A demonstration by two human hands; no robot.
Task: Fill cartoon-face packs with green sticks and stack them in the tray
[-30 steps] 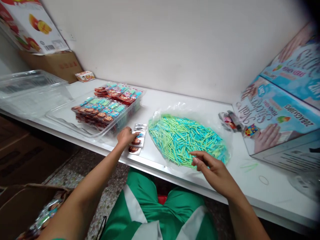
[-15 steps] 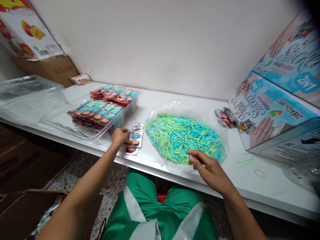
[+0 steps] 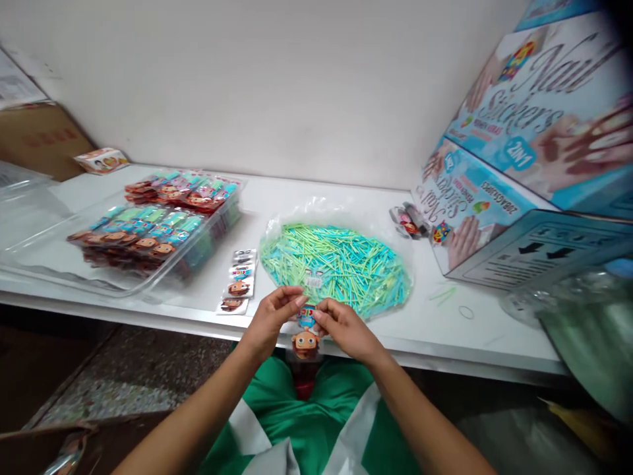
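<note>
1. Over the tabletop edge, both hands now meet; a second ago they were apart.
2. Left hand and right hand pinch one sticker packet, lifted from the small stack.
3. Stick pile lies just beyond, untouched.

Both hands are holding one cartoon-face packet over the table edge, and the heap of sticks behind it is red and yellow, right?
Not quite. The head view shows both hands, left and right, holding the cartoon-face packet, but the heap of sticks is green and blue.
</note>
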